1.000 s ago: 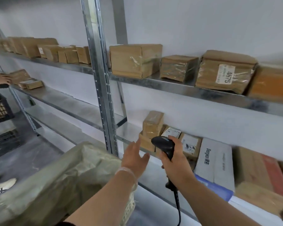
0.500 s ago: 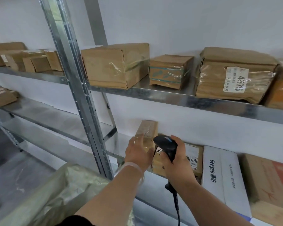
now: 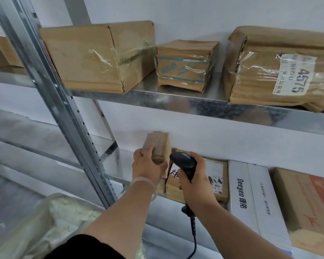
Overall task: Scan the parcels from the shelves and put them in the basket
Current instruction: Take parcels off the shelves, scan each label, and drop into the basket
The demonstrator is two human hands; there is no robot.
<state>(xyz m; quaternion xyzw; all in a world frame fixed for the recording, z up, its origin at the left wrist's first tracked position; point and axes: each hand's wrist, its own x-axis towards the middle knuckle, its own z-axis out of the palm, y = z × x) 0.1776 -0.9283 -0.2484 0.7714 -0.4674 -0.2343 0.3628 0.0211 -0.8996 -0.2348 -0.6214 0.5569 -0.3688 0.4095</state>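
The small brown cardboard parcel (image 3: 158, 146) stands on end at the left end of the lower metal shelf (image 3: 125, 159), close to the white wall and tilted a little. The left hand (image 3: 148, 166) grips it from the front, fingers curled round its near edge and thumb on the right side. Whether its base touches the shelf, I cannot tell. A clear band (image 3: 144, 181) circles that wrist.

Just to the right, the right hand (image 3: 195, 181) is wrapped tight round the handle of a black handheld barcode scanner (image 3: 183, 162), its head pointing towards the parcel and nearly touching it. The black cable (image 3: 194, 228) hangs down from the handle.

Under the scanner lies a flat brown labelled parcel (image 3: 216, 182), then a long white box printed "Deeyeo" (image 3: 251, 200), then a brown and red carton (image 3: 307, 200).

On the upper metal shelf (image 3: 176, 101) sit a large taped brown box (image 3: 101, 57), a smaller brown box with blue print (image 3: 185, 66) and a paper-wrapped parcel labelled 4675 (image 3: 266, 71).

A perforated steel upright (image 3: 54, 90) runs down the left, and a crinkled pale plastic liner (image 3: 45, 225) fills the bottom-left corner.
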